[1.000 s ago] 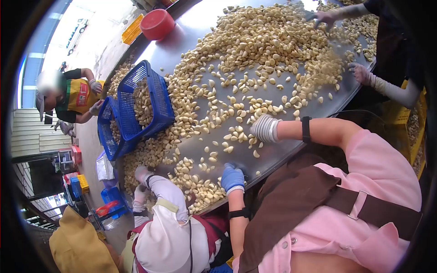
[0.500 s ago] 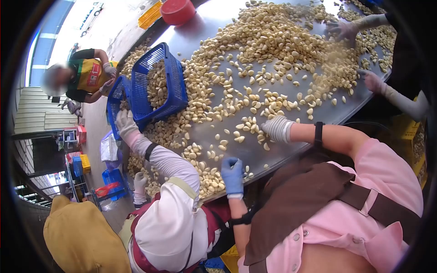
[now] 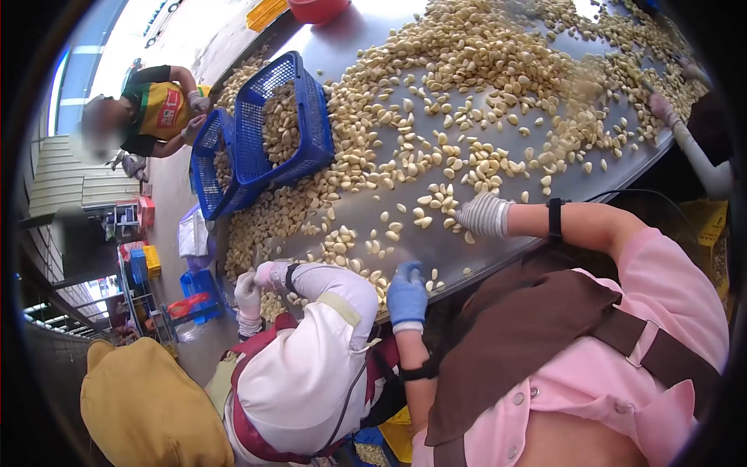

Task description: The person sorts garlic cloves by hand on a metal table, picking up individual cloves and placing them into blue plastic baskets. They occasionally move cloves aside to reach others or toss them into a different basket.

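Head view: two gloved hands at a steel table [image 3: 373,47] strewn with garlic cloves [image 3: 467,70].
Left hand [image 3: 407,294] in a blue glove, arm bent up, fingers curled at the table's near edge, grip unclear; right hand [image 3: 482,215] in a white knit glove, forearm level, fingers bunched over loose cloves.

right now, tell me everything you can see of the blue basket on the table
The blue basket is a rectangular plastic crate with open lattice walls, tipped on its side on the metal table. It holds peeled garlic cloves that spill out toward the loose pile. A second blue basket sits against it, at the table edge. No hand touches it.
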A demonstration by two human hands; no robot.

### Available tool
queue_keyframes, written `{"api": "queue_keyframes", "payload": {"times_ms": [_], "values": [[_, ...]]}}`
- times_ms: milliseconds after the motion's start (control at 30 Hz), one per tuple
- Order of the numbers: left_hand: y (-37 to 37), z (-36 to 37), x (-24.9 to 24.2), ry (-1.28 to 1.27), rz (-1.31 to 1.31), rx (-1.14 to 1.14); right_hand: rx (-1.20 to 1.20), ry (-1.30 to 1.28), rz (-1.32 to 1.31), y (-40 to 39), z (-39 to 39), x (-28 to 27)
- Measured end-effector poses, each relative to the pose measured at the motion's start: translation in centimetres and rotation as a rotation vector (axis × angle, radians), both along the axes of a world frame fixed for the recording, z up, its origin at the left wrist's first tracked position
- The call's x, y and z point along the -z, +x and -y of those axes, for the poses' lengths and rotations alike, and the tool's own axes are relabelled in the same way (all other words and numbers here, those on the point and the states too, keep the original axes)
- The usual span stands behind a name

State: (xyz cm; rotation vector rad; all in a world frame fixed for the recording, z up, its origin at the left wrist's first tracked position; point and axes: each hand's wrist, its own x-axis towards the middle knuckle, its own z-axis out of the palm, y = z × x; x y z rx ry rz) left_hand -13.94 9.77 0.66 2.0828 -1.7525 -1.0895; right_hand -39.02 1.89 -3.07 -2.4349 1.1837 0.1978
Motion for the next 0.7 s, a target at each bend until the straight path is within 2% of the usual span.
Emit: {"api": "queue_keyframes", "payload": {"times_ms": [67,100,133,167,200,267,300,333,367,433,467,533,567,600,667,700], "values": [[1.0,2.0,2.0,-0.173,0.026,-0.213,-0.013,0.036,0.012,0.0,-0.4,-0.1],[1.1,2.8,2.3,-0.175,0.030,-0.215,0.023,0.068,0.009,0.0,-0.6,0.0],[0.9,3.6,1.8,-0.156,0.101,-0.309,0.060,0.101,0.007,-0.1,-0.6,-0.2],[0.9,4.3,1.2,-0.136,0.173,-0.401,0.001,0.167,-0.016,-0.7,-0.5,-0.5],[1.2,4.9,1.3,-0.138,0.178,-0.397,0.004,0.166,-0.009,-1.4,-0.1,-2.3],[1.9,6.3,2.2,-0.107,0.332,-0.416,0.450,1.028,0.635,-3.5,0.7,-5.7],[2.3,7.0,2.3,0.044,0.310,-0.404,0.544,1.248,1.037,-5.5,0.4,-4.9],[2.7,7.4,3.4,0.091,0.397,-0.320,0.448,1.348,1.317,-7.5,0.8,-3.9],[3.1,7.6,5.6,0.061,0.486,-0.351,0.484,1.308,1.426,-8.7,0.7,-4.5],[3.8,7.5,6.8,-0.042,0.455,-0.296,0.648,1.166,1.590,-11.4,0.6,-6.9],[3.7,7.5,6.5,-0.050,0.373,-0.295,0.727,1.138,1.588,-13.1,0.8,-7.1],[2.8,7.6,4.8,0.018,0.394,-0.274,0.943,0.962,1.482,-16.5,0.9,-7.1],[3.5,7.5,5.6,0.017,0.366,-0.225,1.075,0.859,1.462,-17.7,1.0,-8.8],[3.5,7.2,6.2,-0.001,0.354,-0.193,1.171,0.757,1.510,-19.4,0.7,-7.5],[3.0,6.9,6.6,0.065,0.318,-0.186,1.256,0.574,1.265,-23.8,0.6,-4.6],[2.0,6.9,5.4,0.106,0.244,-0.142,1.215,0.352,0.649,-25.3,1.0,-2.7]]}}
